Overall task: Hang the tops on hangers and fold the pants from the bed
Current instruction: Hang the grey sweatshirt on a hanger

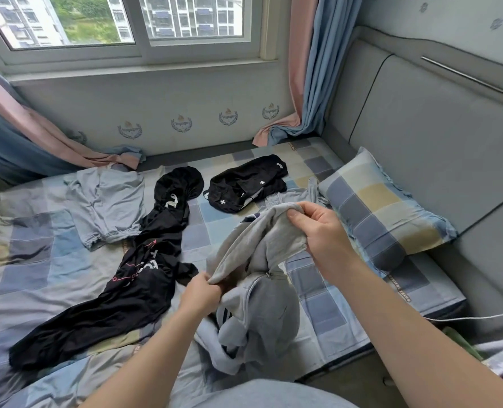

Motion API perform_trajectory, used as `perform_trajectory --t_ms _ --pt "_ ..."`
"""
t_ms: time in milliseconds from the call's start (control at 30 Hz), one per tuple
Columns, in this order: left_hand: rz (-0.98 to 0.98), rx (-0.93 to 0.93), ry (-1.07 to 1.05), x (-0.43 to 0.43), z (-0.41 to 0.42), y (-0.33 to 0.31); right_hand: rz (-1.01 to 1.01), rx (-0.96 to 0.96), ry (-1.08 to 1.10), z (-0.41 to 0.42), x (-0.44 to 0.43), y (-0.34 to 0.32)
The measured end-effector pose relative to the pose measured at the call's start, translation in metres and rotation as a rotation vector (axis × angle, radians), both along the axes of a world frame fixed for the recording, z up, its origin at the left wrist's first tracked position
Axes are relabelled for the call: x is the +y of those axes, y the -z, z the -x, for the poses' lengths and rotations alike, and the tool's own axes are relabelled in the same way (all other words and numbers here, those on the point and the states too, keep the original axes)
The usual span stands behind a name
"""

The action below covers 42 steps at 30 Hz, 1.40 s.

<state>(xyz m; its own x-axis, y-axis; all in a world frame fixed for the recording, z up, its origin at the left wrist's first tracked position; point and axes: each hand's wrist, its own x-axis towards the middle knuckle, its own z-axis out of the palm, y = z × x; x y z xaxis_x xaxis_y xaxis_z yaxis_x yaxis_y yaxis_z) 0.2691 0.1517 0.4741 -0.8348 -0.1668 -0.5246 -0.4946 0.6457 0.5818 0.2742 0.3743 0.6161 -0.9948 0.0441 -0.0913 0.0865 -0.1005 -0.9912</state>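
Head view: your left hand [203, 293] and right hand [318, 231] each grip the grey hoodie [262, 313] over the checked bed [32, 275]; black top [144, 290] at nine o'clock, pillow [382, 213] at two, window [197, 16] at twelve.

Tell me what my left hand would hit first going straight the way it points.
The left hand meets the grey hoodie it grips; beyond that, probably the right hand, depth unclear.

The grey hoodie [262, 304] is soft, matt knitted cloth, the black top [138, 287] a thinner, smoother cloth with a faint sheen, the checked sheet [32, 278] matt, creased woven cloth, and the headboard [421, 136] matt padded fabric crossed by a shiny metal strip [465, 76].
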Motion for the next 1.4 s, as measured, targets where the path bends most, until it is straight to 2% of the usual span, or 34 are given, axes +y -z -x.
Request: perform_trajectory --t_ms 67,133,267,367,433,633,700,833,900,967,1033,1233,1400 --pt "-0.332 -0.053 -0.195 -0.004 -0.001 0.003 0.042 -0.064 0.054 0.001 0.009 0.009" --pt "-0.58 -0.064 -0.383 -0.005 0.002 -0.003 0.017 -0.16 0.115 0.002 0.018 0.025" --pt "-0.831 -0.008 -0.539 -0.008 0.016 -0.024 -0.009 -0.415 0.262 0.001 0.035 0.061" --pt "-0.864 0.024 -0.444 -0.006 0.017 -0.04 -0.121 -0.573 0.251 -0.003 0.037 0.081" --pt "-0.871 0.032 -0.355 -0.001 0.016 -0.049 -0.235 -0.598 0.164 -0.007 0.031 0.089" --pt "-0.886 0.02 -0.15 0.006 0.011 -0.083 -0.726 -0.215 -0.063 -0.012 0.005 0.08" --pt "-0.872 0.028 -0.053 0.005 0.009 -0.096 -0.807 -0.129 -0.12 -0.008 0.001 0.073" --pt "-0.78 0.036 0.202 0.004 0.006 -0.12 -0.953 -0.031 -0.218 0.001 -0.001 0.068" --pt "-0.754 0.074 0.277 0.001 0.006 -0.13 -1.038 -0.101 -0.275 0.006 0.005 0.067" --pt "-0.724 0.147 0.299 -0.004 0.01 -0.136 -0.973 -0.212 -0.342 0.007 0.012 0.066" --pt "-0.671 0.242 0.281 -0.01 0.014 -0.142 -0.818 -0.203 -0.352 0.006 0.019 0.068" --pt "-0.651 0.449 0.243 -0.02 0.031 -0.167 -0.329 -0.044 -0.187 0.009 0.035 0.03" --pt "-0.753 0.533 0.178 -0.011 0.05 -0.194 -0.099 0.144 -0.138 0.014 0.027 -0.009"
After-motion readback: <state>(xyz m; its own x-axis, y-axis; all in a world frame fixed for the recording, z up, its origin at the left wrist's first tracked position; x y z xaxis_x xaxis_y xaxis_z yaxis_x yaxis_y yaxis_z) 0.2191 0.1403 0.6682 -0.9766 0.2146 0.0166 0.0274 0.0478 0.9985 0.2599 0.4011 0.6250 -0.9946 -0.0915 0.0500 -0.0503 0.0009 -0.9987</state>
